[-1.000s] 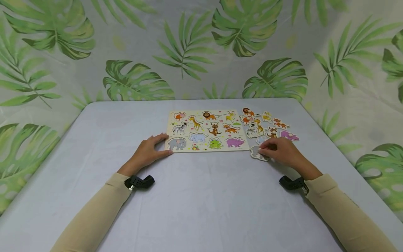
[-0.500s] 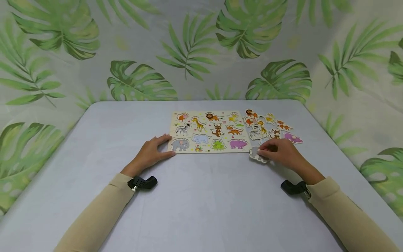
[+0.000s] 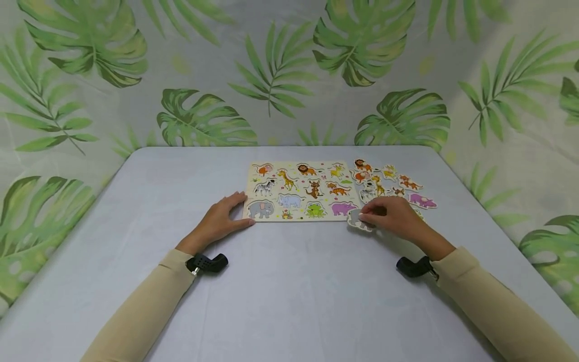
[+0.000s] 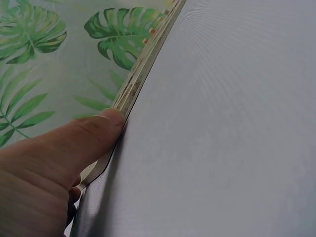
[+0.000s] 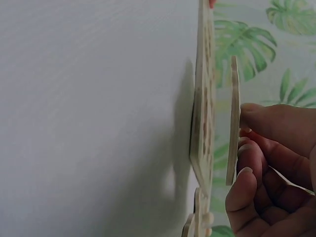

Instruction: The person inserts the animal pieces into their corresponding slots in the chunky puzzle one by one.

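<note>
A wooden animal puzzle board (image 3: 300,206) lies flat on the table, with printed animals in its recesses. At its near left corner rests my left hand (image 3: 217,223), the thumb along the front edge and the fingers at the left edge. In the left wrist view the extended thumb (image 4: 84,136) presses the board's rim (image 4: 136,84). My right hand (image 3: 393,216) pinches a grey elephant puzzle piece (image 3: 354,219) at the board's near right corner. From the right wrist view, this elephant piece (image 5: 233,123) stands apart from the board (image 5: 202,98), raised above it.
Loose animal pieces lie right of the board, among them a lion (image 3: 362,165), a giraffe (image 3: 378,185), a tiger (image 3: 409,182) and a purple hippo (image 3: 422,200). Some are partly hidden by the right hand. A leaf-patterned cloth (image 3: 289,65) hangs behind the white table (image 3: 289,291).
My right hand has moved left with the elephant piece, from beside the loose pieces to the board's near right corner. The left hand stays at the board. The head view has shifted slightly.
</note>
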`<state>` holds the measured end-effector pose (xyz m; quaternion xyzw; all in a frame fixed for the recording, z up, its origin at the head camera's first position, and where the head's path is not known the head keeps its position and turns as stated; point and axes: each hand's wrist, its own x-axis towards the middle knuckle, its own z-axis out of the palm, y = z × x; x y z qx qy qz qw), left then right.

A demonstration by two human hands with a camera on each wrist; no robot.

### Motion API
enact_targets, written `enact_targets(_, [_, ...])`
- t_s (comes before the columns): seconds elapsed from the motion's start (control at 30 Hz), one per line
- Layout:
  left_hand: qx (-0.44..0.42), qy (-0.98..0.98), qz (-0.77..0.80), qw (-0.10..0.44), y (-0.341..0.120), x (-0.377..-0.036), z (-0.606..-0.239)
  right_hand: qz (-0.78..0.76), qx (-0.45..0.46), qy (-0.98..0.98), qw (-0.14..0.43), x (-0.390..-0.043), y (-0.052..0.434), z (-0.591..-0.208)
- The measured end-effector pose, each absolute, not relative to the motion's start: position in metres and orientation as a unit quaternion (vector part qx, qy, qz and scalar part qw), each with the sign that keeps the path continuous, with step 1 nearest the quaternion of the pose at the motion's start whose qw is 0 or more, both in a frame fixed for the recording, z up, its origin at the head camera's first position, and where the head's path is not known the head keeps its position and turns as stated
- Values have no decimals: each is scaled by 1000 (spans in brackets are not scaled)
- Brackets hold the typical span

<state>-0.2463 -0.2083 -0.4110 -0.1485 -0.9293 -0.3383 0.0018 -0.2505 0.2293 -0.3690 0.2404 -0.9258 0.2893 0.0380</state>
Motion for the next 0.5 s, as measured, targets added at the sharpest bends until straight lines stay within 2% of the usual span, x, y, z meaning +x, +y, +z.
enact_targets(0.5, [-149,-937,-317,1,-206,-245,-410,308,270,-911,47,-277,188,-367])
